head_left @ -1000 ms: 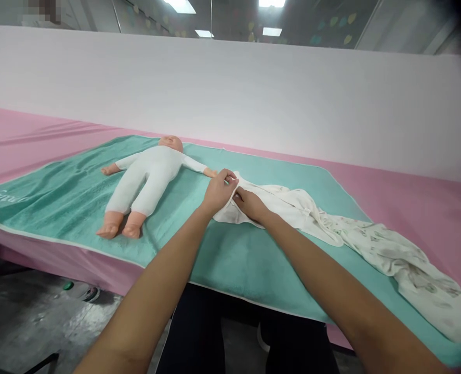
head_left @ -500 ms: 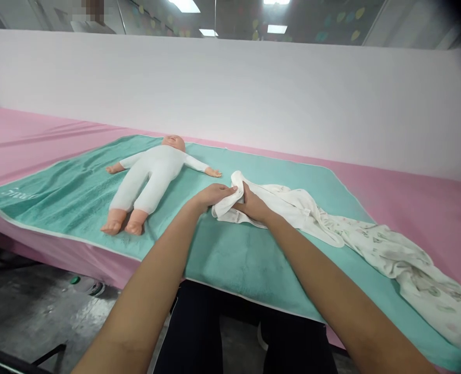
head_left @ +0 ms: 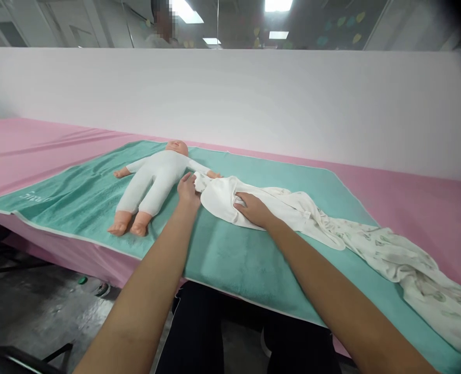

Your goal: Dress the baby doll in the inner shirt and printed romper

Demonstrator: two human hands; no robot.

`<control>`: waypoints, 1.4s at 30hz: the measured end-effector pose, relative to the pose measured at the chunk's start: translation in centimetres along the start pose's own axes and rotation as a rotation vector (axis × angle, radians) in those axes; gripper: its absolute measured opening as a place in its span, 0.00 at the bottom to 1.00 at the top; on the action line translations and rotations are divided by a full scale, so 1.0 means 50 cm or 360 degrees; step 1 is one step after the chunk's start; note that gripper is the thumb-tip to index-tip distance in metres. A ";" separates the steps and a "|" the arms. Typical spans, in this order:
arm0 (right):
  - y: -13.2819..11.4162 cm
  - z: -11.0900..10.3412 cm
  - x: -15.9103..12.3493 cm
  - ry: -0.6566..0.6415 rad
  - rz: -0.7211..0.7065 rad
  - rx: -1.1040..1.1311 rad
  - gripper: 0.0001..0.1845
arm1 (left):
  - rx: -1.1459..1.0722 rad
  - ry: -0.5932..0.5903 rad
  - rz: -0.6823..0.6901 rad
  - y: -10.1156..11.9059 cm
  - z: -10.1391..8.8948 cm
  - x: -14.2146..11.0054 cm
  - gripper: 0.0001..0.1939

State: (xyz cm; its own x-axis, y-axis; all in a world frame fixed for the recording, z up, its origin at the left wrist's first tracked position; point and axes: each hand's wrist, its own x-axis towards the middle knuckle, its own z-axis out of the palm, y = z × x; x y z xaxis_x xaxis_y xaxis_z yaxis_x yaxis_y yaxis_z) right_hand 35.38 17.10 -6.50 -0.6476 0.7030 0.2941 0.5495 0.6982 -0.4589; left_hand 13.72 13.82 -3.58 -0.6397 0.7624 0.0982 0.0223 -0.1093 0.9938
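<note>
My left hand (head_left: 189, 189) is closed on the left end of a white cloth garment (head_left: 222, 200), close to the doll's outstretched arm. My right hand (head_left: 252, 209) grips a fold farther along the same garment, its thumb and fingers partly around the fabric. The garment lies loose and crumpled on a teal towel (head_left: 246, 265). On the left a baby doll (head_left: 158, 174) lies on its back, with a white body and bare hands and feet. Its arm nearest the garment ends right beside the cloth, the hand partly covered.
A white cloth with a leafy print (head_left: 405, 265) trails from the garment toward the right edge. Pink sheeting (head_left: 417, 208) covers the table beneath the towel. Behind it stands a low white wall (head_left: 230, 98), with glass above. A black chair (head_left: 12, 361) is at lower left.
My left hand has moved left and drawn the garment's end toward the doll's hand, spreading it out. My right hand stays near the same spot. The view has tilted slightly upward.
</note>
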 end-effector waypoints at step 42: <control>0.148 -0.074 -0.062 0.0019 0.0364 -0.0516 0.26 | 0.1856 0.0054 0.0744 -0.026 0.047 -0.074 0.16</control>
State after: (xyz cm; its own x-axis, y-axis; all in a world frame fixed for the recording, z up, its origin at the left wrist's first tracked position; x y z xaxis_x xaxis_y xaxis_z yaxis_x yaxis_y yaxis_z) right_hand 43.43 20.59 -7.71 -0.4839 0.8456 0.2253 0.8185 0.5284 -0.2254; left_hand 17.89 12.63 -5.10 -0.4062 0.7844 0.4687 0.9056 0.2770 0.3212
